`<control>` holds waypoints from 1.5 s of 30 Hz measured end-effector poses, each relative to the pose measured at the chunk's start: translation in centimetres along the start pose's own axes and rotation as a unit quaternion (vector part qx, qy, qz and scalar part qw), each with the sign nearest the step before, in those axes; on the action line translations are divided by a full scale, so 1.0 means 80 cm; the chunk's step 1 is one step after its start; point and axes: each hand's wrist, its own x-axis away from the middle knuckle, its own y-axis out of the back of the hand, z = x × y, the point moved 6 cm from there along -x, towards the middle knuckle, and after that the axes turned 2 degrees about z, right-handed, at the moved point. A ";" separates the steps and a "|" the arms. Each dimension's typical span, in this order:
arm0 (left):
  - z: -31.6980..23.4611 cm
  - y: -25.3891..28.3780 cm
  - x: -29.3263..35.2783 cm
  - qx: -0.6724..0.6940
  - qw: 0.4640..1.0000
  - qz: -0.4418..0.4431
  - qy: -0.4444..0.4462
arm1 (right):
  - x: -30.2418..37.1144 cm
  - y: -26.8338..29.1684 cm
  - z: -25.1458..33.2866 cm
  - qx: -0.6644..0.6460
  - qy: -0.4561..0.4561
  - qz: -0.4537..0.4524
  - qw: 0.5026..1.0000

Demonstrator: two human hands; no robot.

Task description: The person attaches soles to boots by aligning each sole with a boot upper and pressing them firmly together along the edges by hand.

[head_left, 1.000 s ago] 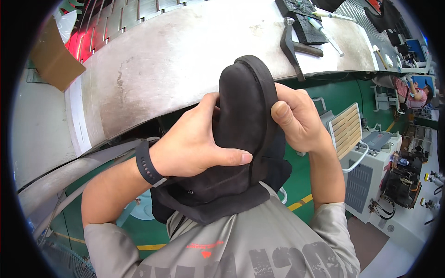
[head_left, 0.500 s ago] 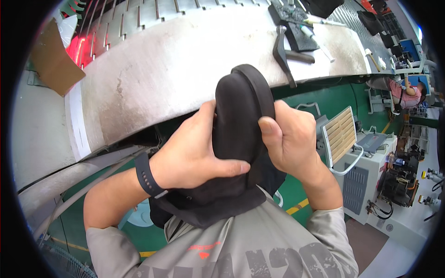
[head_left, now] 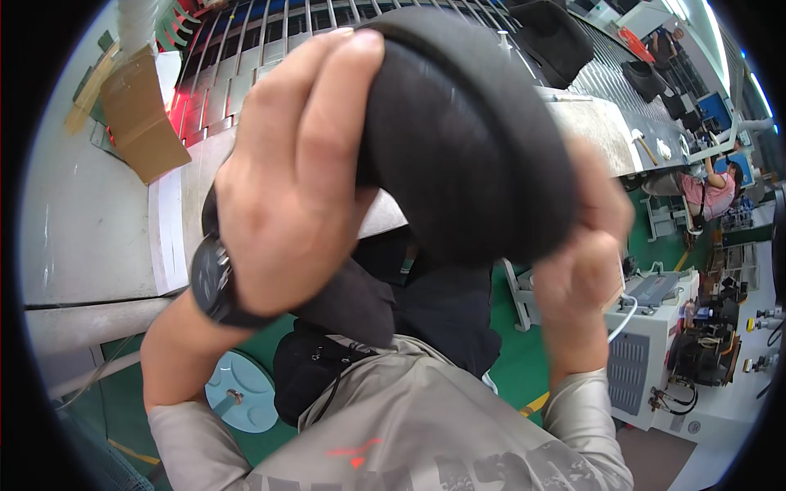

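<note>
A black boot (head_left: 467,155) with a thick sole edge is lifted close in front of me, tilted, its rounded toe at the lower right. My left hand (head_left: 286,164) is closed round its left part, fingers over the top, a dark watch on that wrist. Blurred by motion, my right hand (head_left: 585,254) grips the sole edge at the right; most of its fingers are hidden behind the boot. A limp dark flap (head_left: 352,303) hangs below my left hand. The boot covers most of the grey worktable (head_left: 90,213) ahead.
Metal rollers (head_left: 246,74) run beyond the table, with a black item (head_left: 553,41) on them. Cardboard (head_left: 143,114) stands at the left. A hammer (head_left: 645,147) lies at the far right end. A light-blue round stool (head_left: 241,393), a white machine (head_left: 634,352) and a seated person (head_left: 712,192) are around.
The boot has been raised toward me and turned so its toe swings from far to lower right. My left hand moved up round it. The boot now hides the nearer hammer.
</note>
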 end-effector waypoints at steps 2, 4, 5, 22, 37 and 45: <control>0.020 -0.032 0.034 -0.057 0.997 -0.043 -0.022 | 0.021 -0.025 -0.061 -0.109 0.008 -0.057 0.992; 0.026 -0.060 0.074 -0.024 0.998 0.052 0.027 | 0.043 -0.053 -0.115 -0.052 0.002 -0.058 0.997; 0.030 -0.075 0.096 -0.009 0.992 0.114 0.055 | 0.056 -0.066 -0.146 -0.047 -0.035 -0.058 0.997; 0.029 -0.104 0.128 0.086 0.978 0.161 0.104 | -0.004 -0.049 -0.159 0.146 -0.143 0.109 0.973; 0.031 -0.110 0.131 0.118 0.976 0.137 0.125 | 0.014 -0.049 -0.191 -0.059 -0.165 0.179 0.968; 0.031 -0.108 0.133 0.112 0.975 0.140 0.129 | 0.014 -0.041 -0.187 0.067 -0.053 0.240 0.967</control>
